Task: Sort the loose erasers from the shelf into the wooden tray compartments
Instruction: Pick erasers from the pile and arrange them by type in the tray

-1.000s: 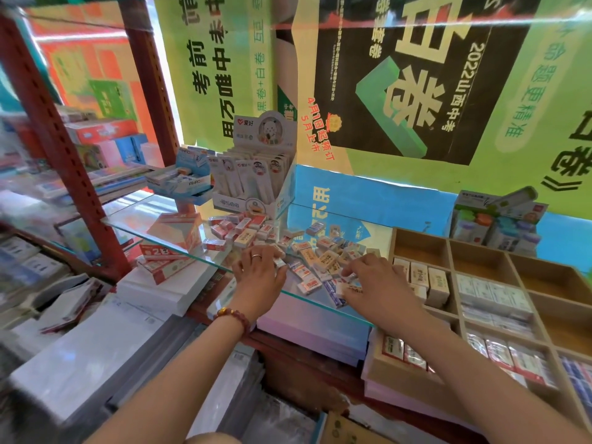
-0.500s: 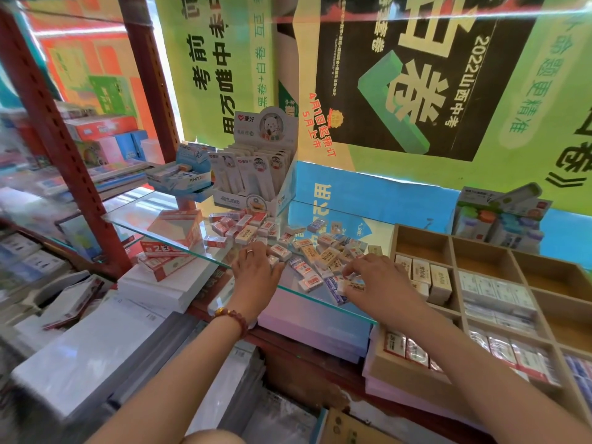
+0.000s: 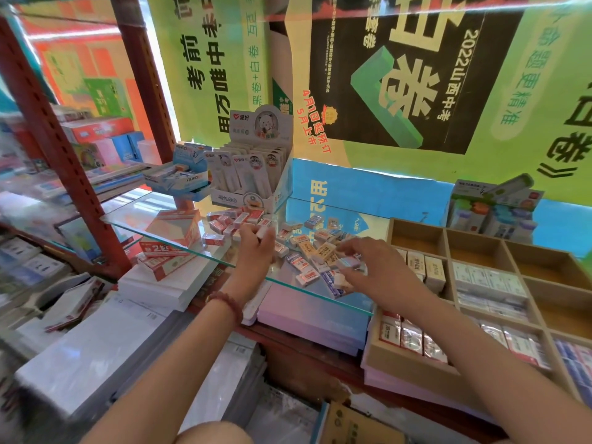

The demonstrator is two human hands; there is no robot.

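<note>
Right hand (image 3: 371, 267): a narrow grip was noted, index finger and thumb closed on a blue-banded eraser (image 3: 348, 263) at the near right edge of the pile, the other fingers spread loosely above. The eraser was held flat, long axis running roughly left to right across the view, band side up. A second pale eraser (image 3: 340, 282) was seen just below the thumb; whether it was touched could not be told.

Left hand (image 3: 256, 251): fingers were curled tight, with a white eraser (image 3: 264, 232) showing at the fingertips. Motion blur was present, so its long axis could not be determined. A bead bracelet (image 3: 228, 303) was recorded on the wrist.

The loose erasers (image 3: 307, 248) were scattered between and behind both hands on the glass shelf (image 3: 144, 213), lying flat and pointing in mixed directions. The wooden tray (image 3: 447, 232) was positioned at the right of the shelf, its nearest corner just beside the right hand. Cream boxed erasers (image 3: 426, 267) were stood upright in the compartment next to that hand, and wrapped packs were laid in the compartments nearer the camera.

A display box (image 3: 256, 174) was logged at the back of the shelf and a red-and-white carton (image 3: 174, 232) at its left.
</note>
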